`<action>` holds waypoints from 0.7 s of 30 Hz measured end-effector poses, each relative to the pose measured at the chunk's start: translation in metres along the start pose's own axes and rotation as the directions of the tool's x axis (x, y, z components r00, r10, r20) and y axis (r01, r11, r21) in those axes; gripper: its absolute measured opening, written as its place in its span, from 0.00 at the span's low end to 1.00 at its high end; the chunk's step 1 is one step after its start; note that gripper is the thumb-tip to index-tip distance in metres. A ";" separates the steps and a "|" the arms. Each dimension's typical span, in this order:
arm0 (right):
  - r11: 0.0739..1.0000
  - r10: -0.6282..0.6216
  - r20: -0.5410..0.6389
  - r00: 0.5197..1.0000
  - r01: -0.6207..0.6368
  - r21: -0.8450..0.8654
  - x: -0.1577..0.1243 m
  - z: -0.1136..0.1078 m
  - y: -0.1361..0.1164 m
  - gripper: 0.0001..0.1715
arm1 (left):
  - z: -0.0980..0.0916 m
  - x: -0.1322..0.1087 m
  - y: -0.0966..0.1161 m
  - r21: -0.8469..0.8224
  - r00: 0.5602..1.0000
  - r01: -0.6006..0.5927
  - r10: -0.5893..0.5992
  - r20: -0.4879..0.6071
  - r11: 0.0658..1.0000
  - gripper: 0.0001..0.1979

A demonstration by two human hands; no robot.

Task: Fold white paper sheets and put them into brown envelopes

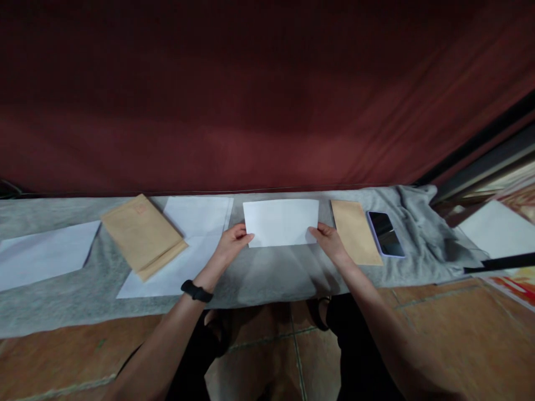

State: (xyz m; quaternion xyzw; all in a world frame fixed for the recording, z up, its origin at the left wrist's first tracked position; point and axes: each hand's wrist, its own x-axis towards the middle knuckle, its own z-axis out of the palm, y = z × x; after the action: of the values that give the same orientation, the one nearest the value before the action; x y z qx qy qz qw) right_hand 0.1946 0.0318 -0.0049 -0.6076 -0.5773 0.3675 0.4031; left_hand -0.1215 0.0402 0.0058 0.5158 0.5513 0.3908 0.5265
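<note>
A white sheet of paper [281, 223], wider than tall, is held in front of me over the grey cloth [267, 278]. My left hand [234, 241] pinches its left edge near the lower corner, thumb on top. On the opposite side my right hand [328, 239] grips the lower right edge, thumb also on top. Just right of my right hand lies a flat brown envelope [356, 231]. Left of my left hand, a stack of brown envelopes [142, 234] rests partly on larger white sheets [200, 220].
A phone [385, 234] lies beside the brown envelope. More white paper [45, 253] is at the far left. A dark red curtain [267, 111] hangs behind the cloth. Tiled floor [443, 323] is below; printed items [516, 284] and a frame stand at right.
</note>
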 end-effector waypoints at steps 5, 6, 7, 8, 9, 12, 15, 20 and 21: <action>0.983 0.028 -0.049 0.998 -0.036 -0.182 -0.001 0.003 0.006 0.14 | 0.005 0.007 -0.009 0.100 0.999 -0.034 0.037 -0.034 0.994 0.22; 0.971 0.028 -0.049 0.998 -0.038 -0.234 -0.002 0.003 0.006 0.12 | 0.006 0.008 -0.010 0.116 0.998 -0.037 0.042 -0.040 0.993 0.21; 0.953 0.029 -0.045 0.999 -0.041 -0.299 -0.003 0.003 0.005 0.10 | 0.007 0.009 -0.011 0.133 0.998 -0.040 0.046 -0.048 0.990 0.20; 0.927 0.035 -0.040 0.999 -0.047 -0.372 -0.004 0.003 0.004 0.11 | 0.008 0.009 -0.011 0.153 0.997 -0.042 0.051 -0.056 0.987 0.20; 0.892 0.045 -0.034 0.998 -0.056 -0.448 -0.006 0.003 0.002 0.14 | 0.009 0.009 -0.012 0.181 0.996 -0.045 0.057 -0.062 0.983 0.21; 0.782 0.097 -0.012 0.995 -0.084 -0.618 -0.010 0.003 -0.004 0.25 | 0.010 0.008 -0.011 0.293 0.994 -0.063 0.085 -0.066 0.954 0.23; 0.706 0.138 0.004 0.990 -0.096 -0.702 -0.014 0.005 -0.010 0.29 | 0.011 0.007 -0.009 0.384 0.995 -0.062 0.088 -0.051 0.921 0.25; 0.666 0.164 0.014 0.986 -0.100 -0.739 -0.018 0.007 -0.014 0.31 | 0.014 0.006 -0.006 0.558 0.995 -0.038 0.083 -0.057 0.829 0.28; 0.661 0.162 0.022 0.987 -0.092 -0.745 -0.019 0.008 -0.014 0.31 | 0.014 0.005 -0.006 0.599 0.995 -0.031 0.083 -0.060 0.800 0.28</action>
State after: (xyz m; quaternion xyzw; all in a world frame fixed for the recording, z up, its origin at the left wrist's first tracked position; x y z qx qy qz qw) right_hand 0.1807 0.0133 0.0046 -0.7409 -0.6498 0.1547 0.0701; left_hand -0.1078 0.0427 -0.0030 0.6548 0.6520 0.2344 0.3020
